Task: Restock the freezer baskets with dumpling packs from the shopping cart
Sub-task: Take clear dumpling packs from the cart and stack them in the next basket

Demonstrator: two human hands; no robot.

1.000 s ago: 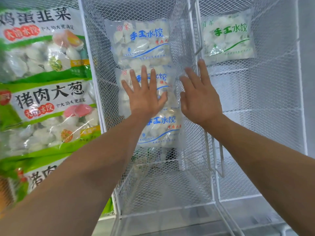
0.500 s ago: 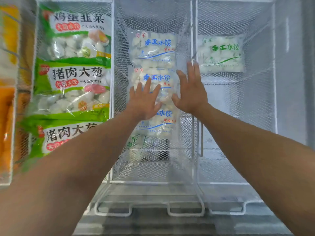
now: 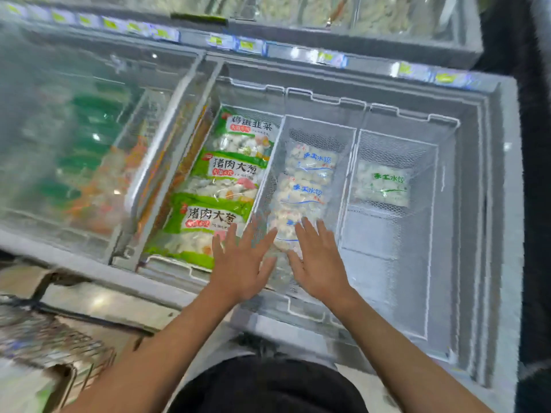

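Three white wire baskets sit side by side in the open freezer. The middle basket (image 3: pixel 319 122) holds three clear dumpling packs with blue print (image 3: pixel 310 165) in a row. My left hand (image 3: pixel 241 263) and my right hand (image 3: pixel 320 260) hover above its near end with fingers straight and spread, holding nothing. The nearest blue pack (image 3: pixel 283 225) lies partly behind my fingers. The left basket carries green dumpling packs (image 3: pixel 229 174). In the right basket (image 3: pixel 396 138) lies a single clear pack with green print (image 3: pixel 383 184).
A sliding glass lid (image 3: pixel 89 144) covers the freezer's left half, with more frozen goods under it. The grey freezer rim (image 3: pixel 167 289) runs in front of me. A wire shopping cart (image 3: pixel 50 344) stands at the lower left. Price labels (image 3: pixel 244 44) line the shelf behind.
My head has pulled back and up, so the whole freezer shows. Both hands have drawn back from the packs to the near end of the middle basket, still flat and empty.
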